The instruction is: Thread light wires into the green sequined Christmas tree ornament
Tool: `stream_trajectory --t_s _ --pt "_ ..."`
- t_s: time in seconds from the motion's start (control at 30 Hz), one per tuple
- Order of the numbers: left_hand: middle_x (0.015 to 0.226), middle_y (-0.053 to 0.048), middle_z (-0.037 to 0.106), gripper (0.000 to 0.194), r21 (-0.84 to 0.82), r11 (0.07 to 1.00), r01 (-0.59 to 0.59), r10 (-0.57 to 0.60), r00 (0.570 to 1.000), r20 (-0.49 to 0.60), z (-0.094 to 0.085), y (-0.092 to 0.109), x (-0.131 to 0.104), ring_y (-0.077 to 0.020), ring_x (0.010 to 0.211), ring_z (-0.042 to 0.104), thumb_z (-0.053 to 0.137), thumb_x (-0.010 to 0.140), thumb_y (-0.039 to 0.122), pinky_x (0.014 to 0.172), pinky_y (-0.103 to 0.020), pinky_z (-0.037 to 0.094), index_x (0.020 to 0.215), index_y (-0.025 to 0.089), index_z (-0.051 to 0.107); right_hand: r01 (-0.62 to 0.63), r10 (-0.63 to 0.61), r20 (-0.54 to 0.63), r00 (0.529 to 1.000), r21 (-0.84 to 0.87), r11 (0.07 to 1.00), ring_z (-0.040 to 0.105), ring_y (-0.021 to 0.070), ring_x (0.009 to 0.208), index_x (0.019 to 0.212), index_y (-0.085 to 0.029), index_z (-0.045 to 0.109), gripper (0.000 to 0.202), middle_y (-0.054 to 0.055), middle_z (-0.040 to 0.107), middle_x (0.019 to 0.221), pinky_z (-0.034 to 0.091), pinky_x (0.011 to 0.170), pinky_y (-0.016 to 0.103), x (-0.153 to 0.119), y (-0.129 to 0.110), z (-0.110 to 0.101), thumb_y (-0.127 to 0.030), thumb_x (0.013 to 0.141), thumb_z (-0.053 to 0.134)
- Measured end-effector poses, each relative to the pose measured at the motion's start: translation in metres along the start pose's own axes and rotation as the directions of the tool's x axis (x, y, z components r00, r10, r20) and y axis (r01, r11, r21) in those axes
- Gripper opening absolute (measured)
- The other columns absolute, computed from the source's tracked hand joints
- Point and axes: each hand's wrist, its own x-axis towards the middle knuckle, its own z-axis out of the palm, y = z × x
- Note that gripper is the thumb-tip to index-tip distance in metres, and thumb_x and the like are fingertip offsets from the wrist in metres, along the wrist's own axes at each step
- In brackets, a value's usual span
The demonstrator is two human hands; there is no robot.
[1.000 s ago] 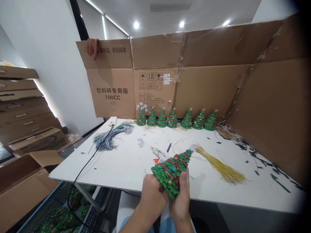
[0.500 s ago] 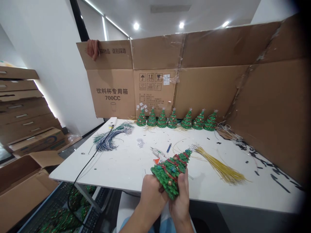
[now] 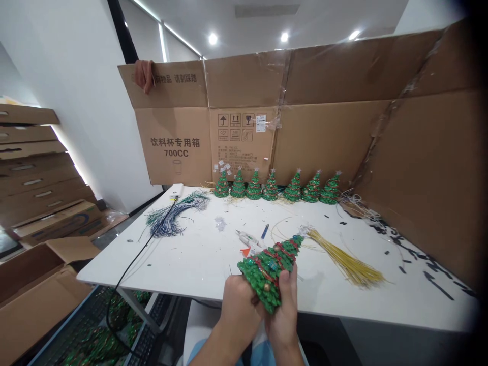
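Note:
A small green decorated Christmas tree [image 3: 272, 269] is held tilted above the table's front edge, its tip pointing up and to the right. It carries red garland, gold balls and bluish glitter spots. My right hand [image 3: 284, 310] wraps its right side, the thumb lying along the branches. My left hand [image 3: 240, 305] is closed with curled fingers at the tree's lower left end; its fingertips are hidden behind the base. Beyond the tip, a bundle of yellow wires [image 3: 345, 256] with clear ends lies on the white table [image 3: 183, 269].
Several similar trees [image 3: 270, 187] stand in a row before a cardboard screen [image 3: 244, 86]. Blue-white and green wires [image 3: 170, 218] lie left, near a black cable [image 3: 131, 267]. A white pen-like tool [image 3: 247, 239] and blue pen [image 3: 265, 231] lie centrally. Black scraps [image 3: 430, 267] litter the right.
The tree's tip has shifted slightly to the right. Both hands keep their hold in nearly the same place.

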Motion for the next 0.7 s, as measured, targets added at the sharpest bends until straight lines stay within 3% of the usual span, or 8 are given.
stream_trajectory --t_s 0.37,0.57,0.7 --pt "0.047 -0.001 0.059 0.027 0.052 0.998 -0.036 0.039 0.998 -0.046 0.0004 0.0016 0.0006 -0.0121 0.044 0.049 0.056 0.077 0.009 0.054 -0.031 0.021 0.052 0.019 0.053 -0.083 0.083 -0.007 0.997 0.008 0.996 0.07 0.0207 0.103 0.149 -0.036 0.049 0.066 0.002 0.072 0.123 0.058 0.094 0.038 0.0013 -0.0028 -0.0013 -0.049 0.09 0.074" --pt "0.052 -0.002 0.064 0.022 0.067 0.997 -0.03 0.03 1.0 -0.007 0.0012 -0.002 0.0008 -0.0142 0.048 0.056 0.058 0.079 0.011 0.054 -0.03 0.025 0.058 0.02 0.061 -0.094 0.095 -0.03 0.995 0.033 0.995 0.068 0.0262 0.117 0.152 -0.036 0.046 0.07 0.004 0.07 0.132 0.056 0.098 0.043 0.0028 0.0027 -0.0035 -0.055 0.09 0.07" --pt "0.058 -0.002 0.068 0.021 0.04 0.999 -0.036 0.036 0.999 0.001 0.001 -0.003 0.0012 -0.0153 0.053 0.061 0.059 0.081 0.014 0.056 -0.029 0.028 0.062 0.02 0.063 -0.097 0.098 -0.046 0.994 0.031 0.995 0.068 0.029 0.119 0.152 -0.031 0.048 0.071 0.007 0.071 0.133 0.053 0.103 0.048 0.0048 0.0056 -0.0052 -0.059 0.09 0.068"
